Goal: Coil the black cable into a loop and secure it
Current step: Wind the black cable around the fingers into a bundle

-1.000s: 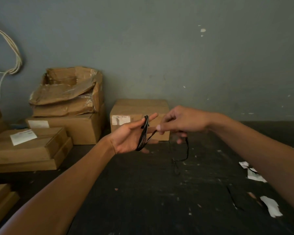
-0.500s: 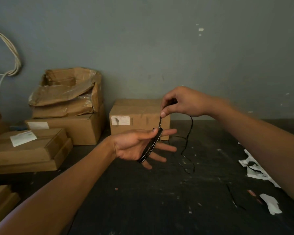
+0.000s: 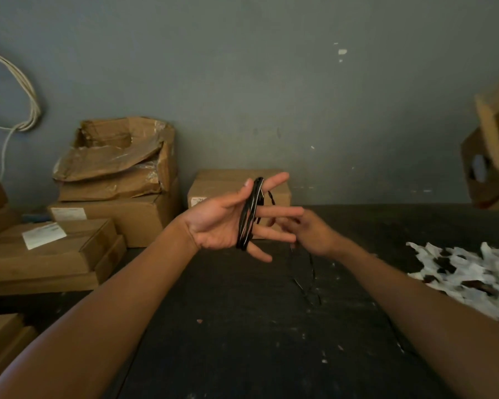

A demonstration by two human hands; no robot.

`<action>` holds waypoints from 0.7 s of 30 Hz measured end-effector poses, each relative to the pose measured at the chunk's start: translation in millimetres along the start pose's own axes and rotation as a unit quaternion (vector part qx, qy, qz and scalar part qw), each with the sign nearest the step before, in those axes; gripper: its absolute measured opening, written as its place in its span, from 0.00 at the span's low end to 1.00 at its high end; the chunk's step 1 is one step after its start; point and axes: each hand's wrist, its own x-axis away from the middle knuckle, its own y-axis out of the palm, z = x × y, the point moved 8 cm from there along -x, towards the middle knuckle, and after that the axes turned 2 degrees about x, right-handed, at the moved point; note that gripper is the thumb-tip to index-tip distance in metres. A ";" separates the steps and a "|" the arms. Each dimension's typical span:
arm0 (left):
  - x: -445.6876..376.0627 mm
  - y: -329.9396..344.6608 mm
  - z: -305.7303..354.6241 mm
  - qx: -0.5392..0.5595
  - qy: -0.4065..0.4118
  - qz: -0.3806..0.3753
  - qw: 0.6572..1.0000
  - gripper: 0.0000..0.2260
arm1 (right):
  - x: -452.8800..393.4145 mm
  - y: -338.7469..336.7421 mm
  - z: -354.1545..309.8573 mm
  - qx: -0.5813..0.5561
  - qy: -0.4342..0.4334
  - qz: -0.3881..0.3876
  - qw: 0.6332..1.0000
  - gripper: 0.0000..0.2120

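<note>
The black cable (image 3: 249, 216) is wound in several turns around the spread fingers (image 3: 274, 211) of the left hand (image 3: 222, 223); its loose tail hangs toward the dark bench (image 3: 242, 326); thin, limp, likely springy, best pinched close to the coil; right hand (image 3: 311, 233) blurred, grip unclear.

A dark bench (image 3: 242, 341) carries cardboard boxes (image 3: 113, 214) at the frame's left and white paper scraps (image 3: 467, 269) at right.

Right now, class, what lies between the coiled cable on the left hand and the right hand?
In the head view, only the left hand's outstretched fingers lie between the coil and the right hand.
</note>
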 end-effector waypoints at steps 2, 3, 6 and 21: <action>-3.2 -5.7 3.8 -0.004 0.010 0.021 1.000 0.24 | 7.6 30.9 17.5 -0.004 0.022 -0.018 1.000 0.11; -4.8 -9.1 4.1 0.002 0.014 0.034 0.999 0.24 | 12.0 46.9 21.0 -0.005 0.028 -0.034 0.999 0.11; -6.4 -20.2 3.0 0.021 0.031 0.061 0.997 0.24 | 23.7 84.5 15.8 -0.020 0.034 -0.090 0.995 0.10; 17.9 -93.2 -11.8 0.046 0.078 0.245 0.965 0.20 | 43.0 88.6 -65.6 0.076 0.001 -0.154 0.985 0.06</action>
